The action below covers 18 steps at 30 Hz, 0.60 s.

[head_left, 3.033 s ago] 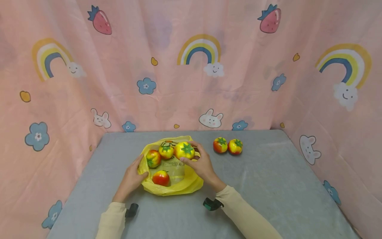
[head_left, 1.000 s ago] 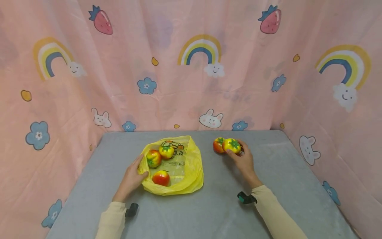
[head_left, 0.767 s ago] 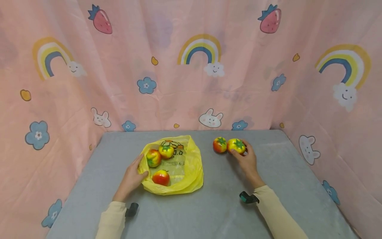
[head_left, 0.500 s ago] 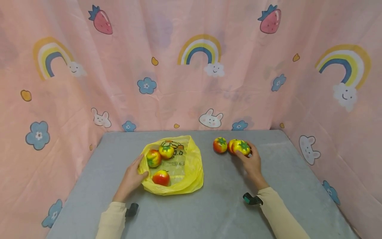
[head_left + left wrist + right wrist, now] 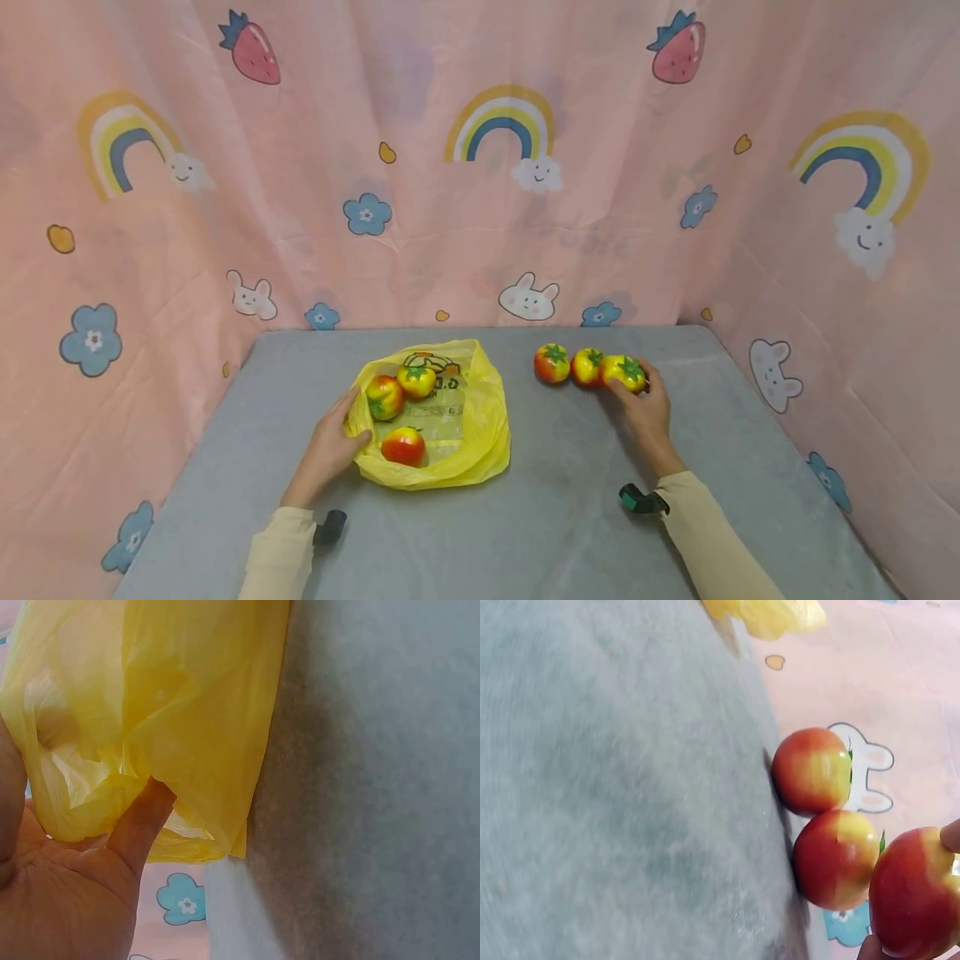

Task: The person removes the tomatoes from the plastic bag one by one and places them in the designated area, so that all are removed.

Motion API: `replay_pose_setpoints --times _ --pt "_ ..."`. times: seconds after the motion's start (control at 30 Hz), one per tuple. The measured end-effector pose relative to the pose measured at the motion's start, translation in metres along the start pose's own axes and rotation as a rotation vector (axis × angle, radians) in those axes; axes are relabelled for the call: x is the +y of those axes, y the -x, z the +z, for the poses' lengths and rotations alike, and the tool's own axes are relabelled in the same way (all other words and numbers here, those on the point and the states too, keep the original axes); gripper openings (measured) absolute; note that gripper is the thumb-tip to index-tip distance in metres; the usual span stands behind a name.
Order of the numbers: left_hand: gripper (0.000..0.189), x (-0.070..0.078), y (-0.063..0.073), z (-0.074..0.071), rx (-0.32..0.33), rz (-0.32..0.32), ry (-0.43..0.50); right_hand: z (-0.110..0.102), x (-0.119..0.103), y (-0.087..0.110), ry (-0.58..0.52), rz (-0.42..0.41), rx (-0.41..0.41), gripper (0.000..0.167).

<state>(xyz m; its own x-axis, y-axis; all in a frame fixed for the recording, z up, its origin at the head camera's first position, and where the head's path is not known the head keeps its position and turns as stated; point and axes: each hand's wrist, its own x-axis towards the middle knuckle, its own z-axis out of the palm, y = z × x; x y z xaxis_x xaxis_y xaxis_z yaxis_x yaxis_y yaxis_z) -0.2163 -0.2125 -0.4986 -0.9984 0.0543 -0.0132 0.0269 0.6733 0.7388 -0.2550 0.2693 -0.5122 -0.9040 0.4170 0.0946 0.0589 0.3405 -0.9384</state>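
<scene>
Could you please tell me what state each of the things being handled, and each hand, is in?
Yellow bag: open, mouth spread
Left hand: holding the bag's side
Right hand: gripping the rightmost tomato
Rightmost tomato: held
Middle table tomato: upright, unheld
Left table tomato: upright, unheld
Back bag tomato: inside, unheld
Left bag tomato: inside, tilted, unheld
Front bag tomato: inside, apart from the others
</scene>
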Motion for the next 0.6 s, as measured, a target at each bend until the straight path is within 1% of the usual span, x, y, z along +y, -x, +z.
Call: replay_pose_setpoints --times 0.1,0.33,0.43,0.6 --pt "0.077 -0.001 0.000 0.000 -0.003 -0.001 -0.001 -0.002 0.002 -0.001 0.002 0.014 0.006 0.070" --pt "0.078 -0.001 -0.001 -0.001 -0.006 -0.005 -0.002 -0.006 0.010 -0.005 0.007 0.083 -0.006 0.073" --pt "0.078 -0.001 -0.001 -0.001 -0.007 -0.008 0.002 -0.007 0.012 -0.007 0.017 0.087 0.001 0.072" --pt "0.078 -0.001 0.000 0.000 -0.007 -0.009 0.003 -0.008 0.016 -0.008 0.062 0.097 0.006 0.072"
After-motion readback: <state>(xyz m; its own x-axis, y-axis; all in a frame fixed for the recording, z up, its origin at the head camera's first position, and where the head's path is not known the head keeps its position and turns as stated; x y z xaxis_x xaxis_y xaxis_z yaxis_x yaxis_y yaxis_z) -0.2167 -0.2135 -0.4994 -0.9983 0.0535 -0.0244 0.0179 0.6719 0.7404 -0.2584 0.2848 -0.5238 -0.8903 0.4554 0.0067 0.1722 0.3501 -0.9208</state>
